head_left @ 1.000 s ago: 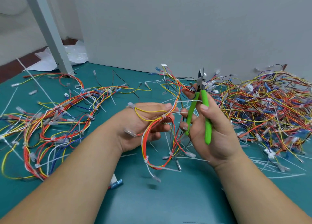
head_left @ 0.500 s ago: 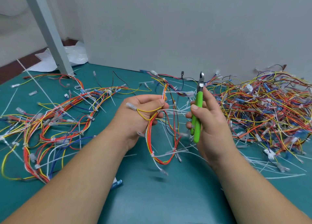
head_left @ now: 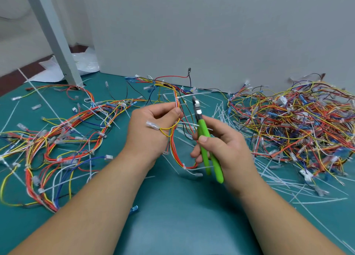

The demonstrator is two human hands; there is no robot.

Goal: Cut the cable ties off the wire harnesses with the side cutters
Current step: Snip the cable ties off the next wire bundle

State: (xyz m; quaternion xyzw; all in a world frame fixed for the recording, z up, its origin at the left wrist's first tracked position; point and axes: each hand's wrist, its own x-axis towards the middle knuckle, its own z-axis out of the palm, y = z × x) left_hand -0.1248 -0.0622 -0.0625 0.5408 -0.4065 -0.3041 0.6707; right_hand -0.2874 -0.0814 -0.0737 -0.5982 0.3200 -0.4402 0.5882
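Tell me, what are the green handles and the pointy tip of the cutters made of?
The green handles look like a smooth plastic or rubber coating, evenly bright. The pointy tip looks like metal: dark grey with a pale glint, though blurred.
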